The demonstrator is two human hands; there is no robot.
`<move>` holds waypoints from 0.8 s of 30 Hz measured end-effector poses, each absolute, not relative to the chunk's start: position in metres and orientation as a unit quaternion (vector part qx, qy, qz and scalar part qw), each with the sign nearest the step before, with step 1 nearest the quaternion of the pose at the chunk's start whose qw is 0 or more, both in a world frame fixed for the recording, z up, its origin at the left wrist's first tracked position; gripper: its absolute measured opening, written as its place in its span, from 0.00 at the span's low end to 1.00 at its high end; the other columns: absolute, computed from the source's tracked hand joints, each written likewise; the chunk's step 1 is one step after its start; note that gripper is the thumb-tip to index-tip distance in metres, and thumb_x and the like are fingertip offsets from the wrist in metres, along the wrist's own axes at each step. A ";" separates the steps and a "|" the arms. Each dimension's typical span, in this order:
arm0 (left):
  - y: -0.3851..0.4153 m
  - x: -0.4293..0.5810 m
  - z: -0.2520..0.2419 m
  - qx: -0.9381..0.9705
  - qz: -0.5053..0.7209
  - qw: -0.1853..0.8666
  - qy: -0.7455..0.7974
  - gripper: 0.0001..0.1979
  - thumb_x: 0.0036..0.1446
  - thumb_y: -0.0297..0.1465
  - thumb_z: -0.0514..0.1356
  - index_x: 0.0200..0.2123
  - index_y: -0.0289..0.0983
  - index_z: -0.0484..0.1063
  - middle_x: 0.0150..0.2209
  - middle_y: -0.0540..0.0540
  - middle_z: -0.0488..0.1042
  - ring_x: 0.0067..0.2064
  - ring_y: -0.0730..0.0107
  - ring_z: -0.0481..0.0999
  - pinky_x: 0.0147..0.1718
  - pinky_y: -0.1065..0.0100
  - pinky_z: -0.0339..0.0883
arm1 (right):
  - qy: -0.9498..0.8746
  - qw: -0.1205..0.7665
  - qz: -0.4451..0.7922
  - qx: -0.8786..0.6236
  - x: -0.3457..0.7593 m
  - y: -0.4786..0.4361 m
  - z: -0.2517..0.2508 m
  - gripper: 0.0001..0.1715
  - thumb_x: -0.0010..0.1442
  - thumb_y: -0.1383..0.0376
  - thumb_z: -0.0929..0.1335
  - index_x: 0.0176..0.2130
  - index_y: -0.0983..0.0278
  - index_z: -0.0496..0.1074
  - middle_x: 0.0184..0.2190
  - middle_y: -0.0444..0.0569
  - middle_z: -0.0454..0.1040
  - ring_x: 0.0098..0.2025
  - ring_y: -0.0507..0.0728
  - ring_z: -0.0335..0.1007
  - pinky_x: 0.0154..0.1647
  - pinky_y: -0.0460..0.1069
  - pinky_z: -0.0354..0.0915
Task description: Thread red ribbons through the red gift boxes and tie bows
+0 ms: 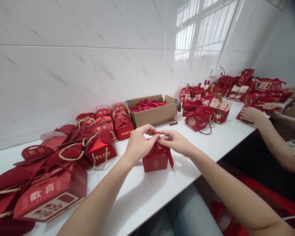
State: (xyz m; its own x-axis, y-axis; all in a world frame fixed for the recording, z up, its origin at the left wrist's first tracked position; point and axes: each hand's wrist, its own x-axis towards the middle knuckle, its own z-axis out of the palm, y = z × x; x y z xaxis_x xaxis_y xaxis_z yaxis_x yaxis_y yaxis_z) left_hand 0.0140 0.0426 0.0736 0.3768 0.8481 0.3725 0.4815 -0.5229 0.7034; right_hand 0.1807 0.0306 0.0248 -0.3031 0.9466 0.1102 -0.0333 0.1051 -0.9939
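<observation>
A small red gift box stands on the white counter in front of me. My left hand and my right hand meet just above its top, each pinching a red ribbon that hangs down the box's right side. Both hands have their fingers closed on the ribbon.
Many red gift boxes with rope handles pile up on the left. A cardboard carton of red ribbons sits by the tiled wall. More finished boxes lie to the right, where another person's hands rest on the counter. A red stool stands below.
</observation>
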 end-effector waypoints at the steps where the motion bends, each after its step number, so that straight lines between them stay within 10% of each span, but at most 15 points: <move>1: 0.043 0.014 0.074 0.795 0.371 0.243 0.415 0.06 0.52 0.34 0.59 0.30 0.38 0.72 0.32 0.50 0.77 0.35 0.69 0.74 0.36 0.70 0.65 | -0.591 0.447 0.550 -0.387 0.179 0.031 0.025 0.22 0.54 0.56 0.70 0.45 0.66 0.72 0.23 0.43 0.73 0.28 0.51 0.70 0.34 0.47 0.64; 17: 0.052 0.012 0.069 0.781 0.411 0.223 0.414 0.06 0.53 0.34 0.59 0.30 0.38 0.74 0.32 0.50 0.78 0.36 0.69 0.74 0.39 0.70 0.65 | -0.548 0.496 0.502 -0.449 0.168 0.031 0.025 0.19 0.47 0.57 0.73 0.38 0.66 0.77 0.31 0.48 0.77 0.28 0.52 0.70 0.30 0.48 0.66; 24: 0.057 0.010 0.067 0.777 0.403 0.233 0.424 0.06 0.52 0.33 0.59 0.30 0.38 0.74 0.32 0.49 0.77 0.37 0.68 0.74 0.39 0.69 0.65 | -0.556 0.469 0.529 -0.437 0.168 0.032 0.025 0.20 0.51 0.53 0.71 0.35 0.67 0.70 0.17 0.38 0.67 0.12 0.43 0.51 0.13 0.42 0.49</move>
